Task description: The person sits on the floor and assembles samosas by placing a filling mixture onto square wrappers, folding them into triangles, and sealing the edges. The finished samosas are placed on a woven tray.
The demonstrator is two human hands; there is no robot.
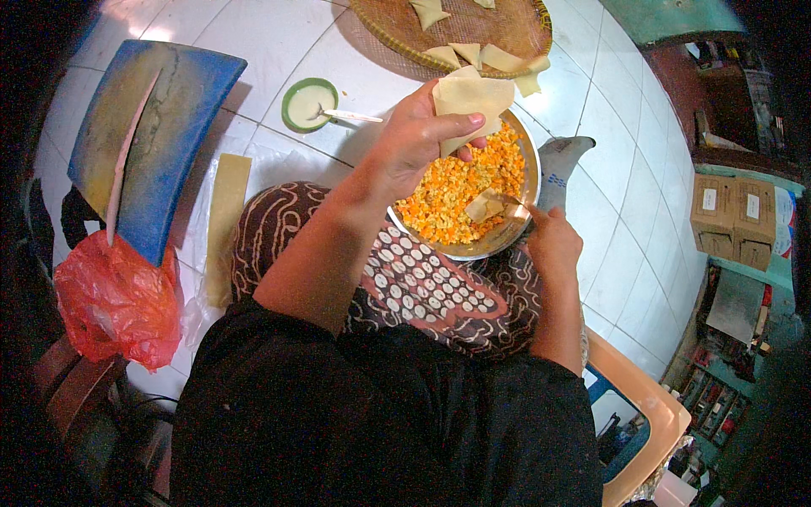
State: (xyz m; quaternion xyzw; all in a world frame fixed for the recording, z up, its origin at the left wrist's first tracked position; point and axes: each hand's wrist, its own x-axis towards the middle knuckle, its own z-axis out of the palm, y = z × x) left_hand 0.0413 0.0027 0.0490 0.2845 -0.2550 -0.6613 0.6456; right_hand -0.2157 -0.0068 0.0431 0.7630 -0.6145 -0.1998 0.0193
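Observation:
My left hand (pixel 407 144) holds up a pale pastry wrapper (pixel 467 100), folded into a cone shape, with the thumb pressed across its front. Below it, a round metal pan (pixel 473 251) rests by my lap, holding a loose orange and yellow diced filling (pixel 452 186). At the pan's right side my right hand (pixel 556 242) grips a spoon (pixel 487 205) whose head lies in the filling; its handle is mostly covered by my fingers. A green bowl (pixel 289 100) of white paste, with a light-handled spoon (pixel 353 116) in it, stands left of my left hand.
A round woven tray (pixel 439 59) at the far side carries several folded wrappers. On the left, a stack of pastry sheets (pixel 228 211) lies on clear plastic near a blue chair (pixel 160 152) and red plastic bag (pixel 118 296). An orange plastic container (pixel 655 406) stands lower right; cardboard boxes (pixel 733 220) are beyond.

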